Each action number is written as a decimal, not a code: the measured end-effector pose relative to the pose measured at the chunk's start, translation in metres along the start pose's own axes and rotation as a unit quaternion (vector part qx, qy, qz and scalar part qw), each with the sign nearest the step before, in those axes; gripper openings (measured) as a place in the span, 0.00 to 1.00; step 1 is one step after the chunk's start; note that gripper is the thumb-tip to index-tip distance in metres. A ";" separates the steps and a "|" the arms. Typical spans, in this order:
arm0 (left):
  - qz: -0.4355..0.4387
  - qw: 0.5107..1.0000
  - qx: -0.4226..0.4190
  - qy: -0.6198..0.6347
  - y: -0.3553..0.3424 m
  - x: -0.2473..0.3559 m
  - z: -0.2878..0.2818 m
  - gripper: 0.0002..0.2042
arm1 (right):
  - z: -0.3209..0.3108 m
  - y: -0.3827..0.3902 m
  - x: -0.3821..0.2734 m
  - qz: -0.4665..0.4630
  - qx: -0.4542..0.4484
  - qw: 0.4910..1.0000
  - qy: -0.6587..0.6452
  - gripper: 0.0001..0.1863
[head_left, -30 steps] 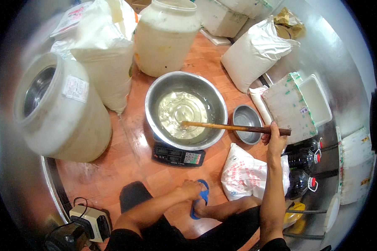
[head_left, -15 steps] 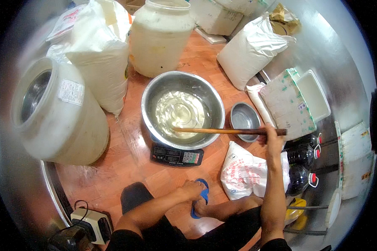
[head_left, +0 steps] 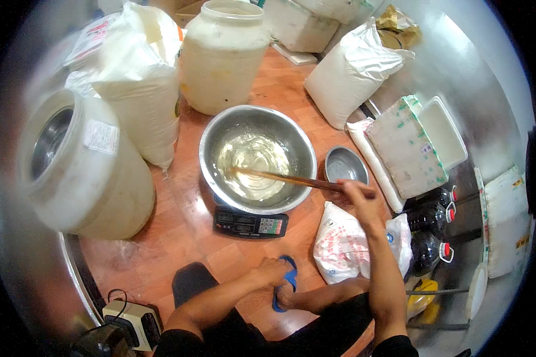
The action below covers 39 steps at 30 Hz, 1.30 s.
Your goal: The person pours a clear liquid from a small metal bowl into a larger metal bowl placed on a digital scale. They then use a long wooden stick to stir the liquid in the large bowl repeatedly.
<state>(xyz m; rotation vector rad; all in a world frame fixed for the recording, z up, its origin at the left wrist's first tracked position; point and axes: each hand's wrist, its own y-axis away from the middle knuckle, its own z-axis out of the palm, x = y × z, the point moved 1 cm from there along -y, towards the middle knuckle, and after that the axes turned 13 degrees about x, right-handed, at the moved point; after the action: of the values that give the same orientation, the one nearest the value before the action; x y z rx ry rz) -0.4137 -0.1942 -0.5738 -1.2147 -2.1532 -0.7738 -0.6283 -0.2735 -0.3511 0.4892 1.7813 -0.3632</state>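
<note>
The right hand (head_left: 364, 202) held a long wooden stick (head_left: 286, 178) near its darker end, with its fingers clamped around the shaft. The stick lay aslant across the near right rim of a large steel bowl (head_left: 302, 146) in the head view. Its paler end reached to the left part of a clear, yellowish liquid (head_left: 256, 156), the surface of which was rippled.

The bowl sat on a black scale (head_left: 238, 222), whose keypad and panel projected on the near side. The scale stood on a reddish tiled floor (head_left: 170, 238).

The left hand (head_left: 270, 272) was low, beside a blue sandal (head_left: 290, 272) on the person's foot. Its fingers were partly hidden; whether they were apart, together or closed on anything could not be told.

A small grey metal basin (head_left: 346, 164) stood just beyond the right hand. A white sack with red printing (head_left: 339, 245) lay on the near side of that hand, with dark bottles with red caps (head_left: 426, 253) to its right. A foam box (head_left: 406, 149) was noted beyond the bottles.

To the left stood a wide plastic barrel (head_left: 110, 178) with a metal vessel in its mouth. A second barrel (head_left: 223, 65) stood beyond the bowl, and an upright white sack (head_left: 346, 83) was at the far right.
</note>
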 end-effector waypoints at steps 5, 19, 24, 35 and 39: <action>0.016 1.000 0.011 -0.010 0.001 -0.002 0.004 0.32 | -0.059 -0.010 -0.026 -0.066 0.245 0.964 0.085 0.17; 0.009 0.999 0.037 -0.001 0.008 -0.001 -0.005 0.28 | 0.007 0.001 0.005 -0.037 -0.084 0.996 0.022 0.16; -0.013 0.999 0.039 -0.023 0.001 -0.008 0.015 0.28 | -0.049 -0.003 -0.039 -0.040 0.171 0.982 0.069 0.16; 0.044 0.998 0.017 0.041 0.007 -0.003 -0.009 0.32 | 0.016 0.003 0.025 -0.149 -0.140 0.970 0.130 0.18; -0.022 1.000 0.013 -0.011 -0.002 0.002 0.003 0.27 | -0.012 0.006 -0.007 -0.053 -0.084 0.995 0.007 0.15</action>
<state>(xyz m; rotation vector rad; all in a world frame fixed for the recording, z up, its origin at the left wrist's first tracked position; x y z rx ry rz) -0.4167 -0.1921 -0.5749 -1.1712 -2.2065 -0.7511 -0.6337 -0.2632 -0.3414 0.2800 1.8382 -0.2816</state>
